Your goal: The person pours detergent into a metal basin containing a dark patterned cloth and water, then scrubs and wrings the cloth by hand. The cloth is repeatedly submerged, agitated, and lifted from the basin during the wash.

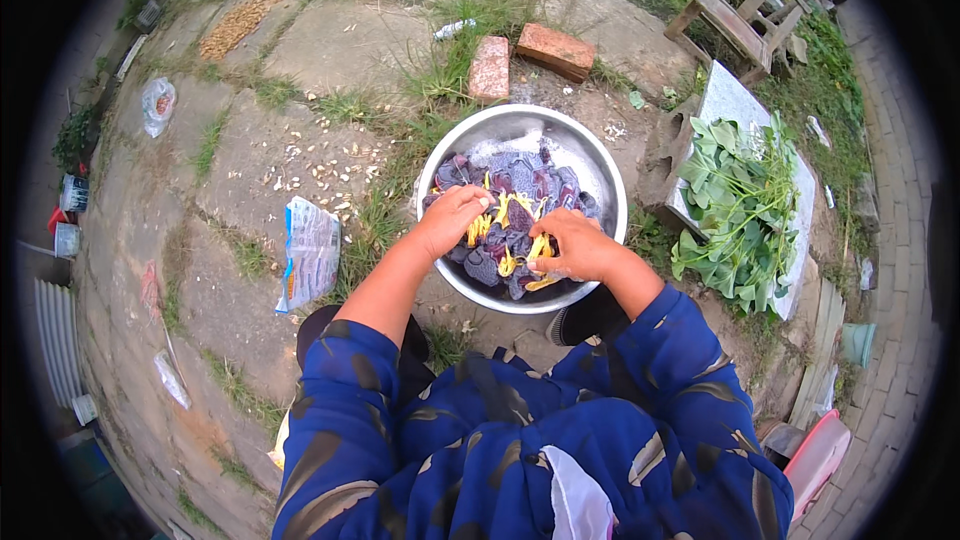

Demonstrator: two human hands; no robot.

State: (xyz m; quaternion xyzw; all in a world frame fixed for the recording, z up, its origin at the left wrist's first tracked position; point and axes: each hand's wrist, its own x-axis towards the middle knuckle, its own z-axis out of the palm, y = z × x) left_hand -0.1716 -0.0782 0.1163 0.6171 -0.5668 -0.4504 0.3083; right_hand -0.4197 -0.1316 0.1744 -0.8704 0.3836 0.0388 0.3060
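Observation:
A round metal basin (pixel 613 172) sits on the ground before me, with suds along its far inner wall. Inside is a heap of dark, grey-purple patterned cloth (pixel 517 172), which looks wet. Yellow strings or trim (pixel 480 229) run through the heap. My left hand (pixel 456 219) rests over the left part of the cloth with its fingers bent; whether it grips any is hidden. On the right side, my right hand (pixel 574 244) has its thumb and fingers around a yellow-edged fold of the cloth.
Two bricks (pixel 555 51) lie beyond the basin. A printed plastic packet (pixel 311 253) stands to the left, near scattered shells (pixel 330 165). Leafy green stems (pixel 739 210) cover a pale slab (pixel 802 195) at right. Behind that is a wooden chair (pixel 739 22).

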